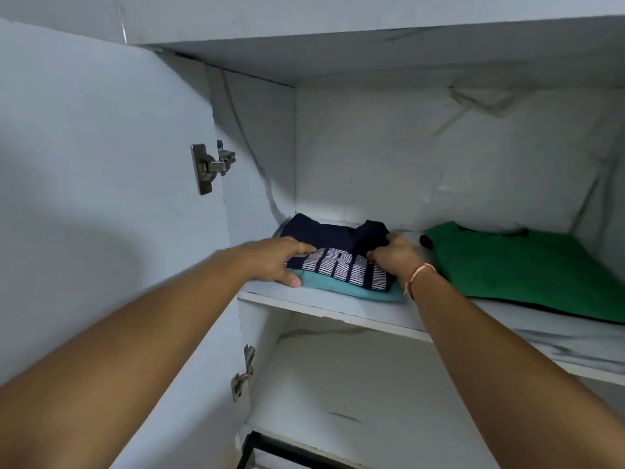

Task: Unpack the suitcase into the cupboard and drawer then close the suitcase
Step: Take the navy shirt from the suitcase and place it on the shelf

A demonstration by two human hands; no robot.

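Observation:
A folded navy shirt (334, 247) with white striped lettering lies on top of a folded light-blue garment (341, 290) at the left of the white cupboard shelf (324, 308). My left hand (280, 260) rests on the shirt's left edge with fingers stretched out, thumb down by the light-blue garment. My right hand (394, 253), with a red thread at the wrist, has its fingers curled round the shirt's right side. A folded green garment (521, 265) lies to the right on the same shelf. The suitcase is out of view.
The cupboard door (101, 198) stands open at the left, with metal hinges (211, 167). A lower shelf (372, 394) sits below, wrinkled white liner covers the back wall (439, 157), and a dark frame (257, 448) shows at the bottom.

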